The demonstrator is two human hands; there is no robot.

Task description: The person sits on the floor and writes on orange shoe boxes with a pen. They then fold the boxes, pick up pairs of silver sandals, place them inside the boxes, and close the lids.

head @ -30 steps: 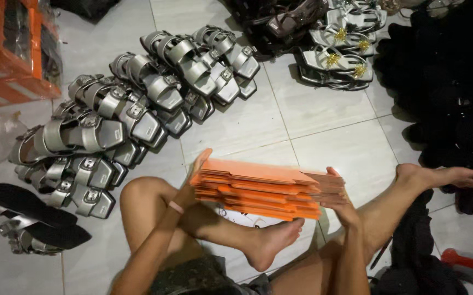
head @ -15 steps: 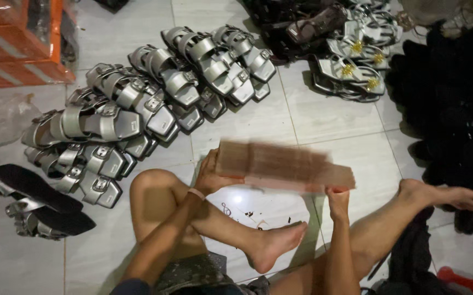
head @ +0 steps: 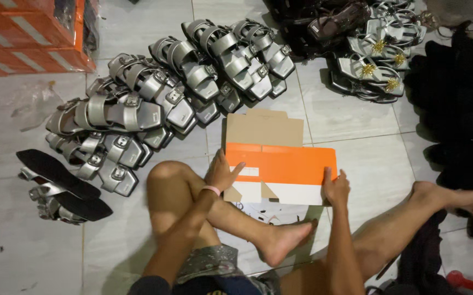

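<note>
A flat, unfolded cardboard box (head: pixel 280 161), orange on one panel and brown on the flap above, lies spread over the tiled floor in front of my crossed legs. My left hand (head: pixel 221 173), with a pink band at the wrist, presses on its left edge with fingers spread. Gripping the box's lower right corner is my right hand (head: pixel 336 187). A white panel shows along the bottom edge of the box.
Rows of silver buckled sandals (head: pixel 154 104) lie on the floor at the left and beyond the box. Gold-trimmed sandals (head: pixel 373 65) sit at the back right. Orange boxes (head: pixel 28 38) stand at the far left. A dark cloth pile (head: pixel 460 109) fills the right side.
A second ago both hands held a stack of flat orange boxes on edge. One box now lies flat and unfolded on the floor under my hands.
</note>
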